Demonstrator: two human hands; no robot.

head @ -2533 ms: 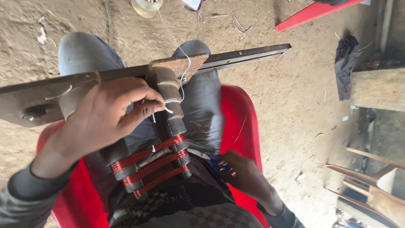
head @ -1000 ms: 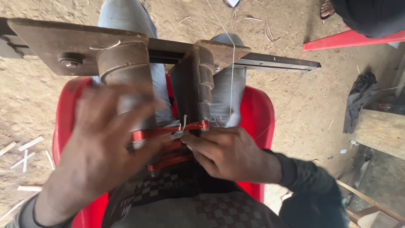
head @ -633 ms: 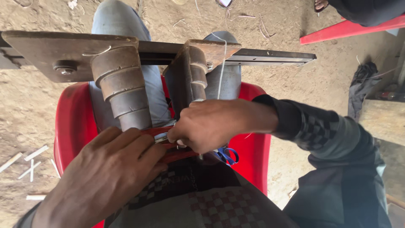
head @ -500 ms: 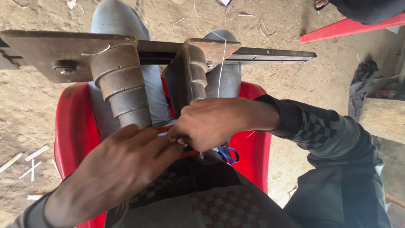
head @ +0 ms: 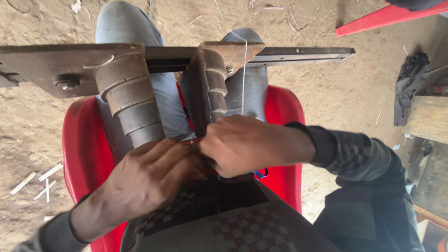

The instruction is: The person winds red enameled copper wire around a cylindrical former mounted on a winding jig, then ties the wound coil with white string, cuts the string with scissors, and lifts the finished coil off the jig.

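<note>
A rusty metal bar [head: 289,55] lies across my lap with two stepped brown formers hanging from it, one on the left [head: 130,102] and one on the right [head: 210,88]. My left hand [head: 149,182] and my right hand [head: 247,144] meet at the formers' lower ends, fingers closed and touching. A sliver of the red bands [head: 195,140] shows between them; the rest is hidden under the hands. A thin white thread [head: 243,79] runs taut from my right hand up to the right former's top plate.
I sit on a red plastic chair [head: 79,140] on a dirt floor. A blue handle [head: 261,173] peeks out under my right hand. A dark cloth [head: 410,84] and a wooden block [head: 427,119] lie at the right, white sticks [head: 39,179] at the left.
My left hand came down from the upper former to its base and my right hand rose to meet it. The red bands, once in plain sight, are now covered by both hands.
</note>
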